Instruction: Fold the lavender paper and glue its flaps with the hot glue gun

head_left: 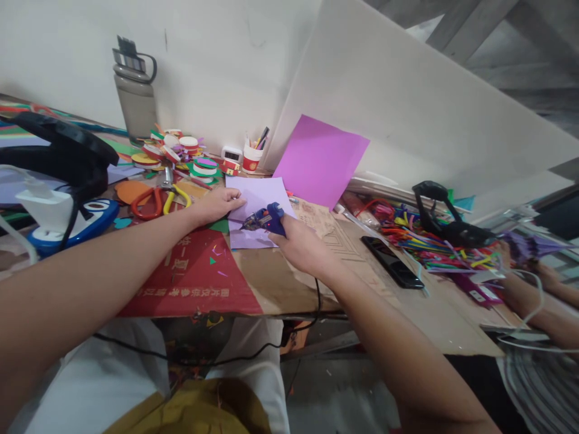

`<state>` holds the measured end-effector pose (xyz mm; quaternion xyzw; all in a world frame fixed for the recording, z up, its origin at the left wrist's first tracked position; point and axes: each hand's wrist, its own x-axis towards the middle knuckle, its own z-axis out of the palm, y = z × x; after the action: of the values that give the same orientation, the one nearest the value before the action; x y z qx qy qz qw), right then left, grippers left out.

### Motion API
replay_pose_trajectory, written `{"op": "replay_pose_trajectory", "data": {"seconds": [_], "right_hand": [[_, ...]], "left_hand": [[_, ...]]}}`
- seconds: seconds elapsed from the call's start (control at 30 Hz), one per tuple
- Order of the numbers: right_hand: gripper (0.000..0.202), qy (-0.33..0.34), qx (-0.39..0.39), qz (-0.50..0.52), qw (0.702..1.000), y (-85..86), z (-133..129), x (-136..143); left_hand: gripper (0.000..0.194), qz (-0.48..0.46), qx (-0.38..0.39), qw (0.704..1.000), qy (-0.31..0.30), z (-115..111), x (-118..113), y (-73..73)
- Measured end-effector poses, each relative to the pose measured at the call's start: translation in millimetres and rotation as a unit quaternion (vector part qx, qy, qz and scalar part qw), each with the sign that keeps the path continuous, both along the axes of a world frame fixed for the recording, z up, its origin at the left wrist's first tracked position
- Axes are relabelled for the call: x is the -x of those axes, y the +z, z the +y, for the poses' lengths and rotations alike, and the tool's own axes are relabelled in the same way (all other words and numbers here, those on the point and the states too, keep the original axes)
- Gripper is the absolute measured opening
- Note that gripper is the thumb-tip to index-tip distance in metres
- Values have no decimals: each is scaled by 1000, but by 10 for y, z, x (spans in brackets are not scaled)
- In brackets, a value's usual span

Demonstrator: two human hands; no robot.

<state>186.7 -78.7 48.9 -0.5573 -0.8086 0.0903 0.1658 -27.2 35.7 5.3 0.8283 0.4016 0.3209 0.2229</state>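
My right hand (pixel 301 241) is wrapped round a blue hot glue gun (pixel 269 218), whose dark nozzle points left. Beneath the nozzle lies light purple paper (pixel 256 240) on the cardboard-covered table. At that paper's left edge, my left hand (pixel 219 205) is closed, its fingertips gripping a light purple sheet (pixel 257 187). Scissors with a red and a yellow handle loop (pixel 176 198) lie just left of my left hand. From the glue gun a black cord (pixel 318 301) drops over the table's front edge.
Paper drum-like pieces (pixel 203 170), a paper cup of pens (pixel 253 157) and a grey bottle (pixel 136 99) stand at the back. A bright purple sheet (pixel 321 160) leans on the white board. Right are a phone (pixel 392 263), colourful strips (pixel 407 229) and another person's hands (pixel 511 271).
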Motion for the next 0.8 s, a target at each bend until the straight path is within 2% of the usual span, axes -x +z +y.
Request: {"op": "replay_pose_trajectory", "data": {"seconds": [0.17,0.47,0.6,0.8], "right_hand": [[25,20,5,21,1000,16,-168,-168],[23,-13,2,29,999,70,-269,-473],[23,-24,4,20,1000,73,-251,-433],[27,35,-1,51,998,79,-247,-281]], "left_hand": [[36,9,4,1000,10,-18,-2,8],[36,11,1,1000,10,-23,-4,17],[35,9,12,1000,11,-26,-4,18],[36,8,3,1000,9,-31,-4,19]]}}
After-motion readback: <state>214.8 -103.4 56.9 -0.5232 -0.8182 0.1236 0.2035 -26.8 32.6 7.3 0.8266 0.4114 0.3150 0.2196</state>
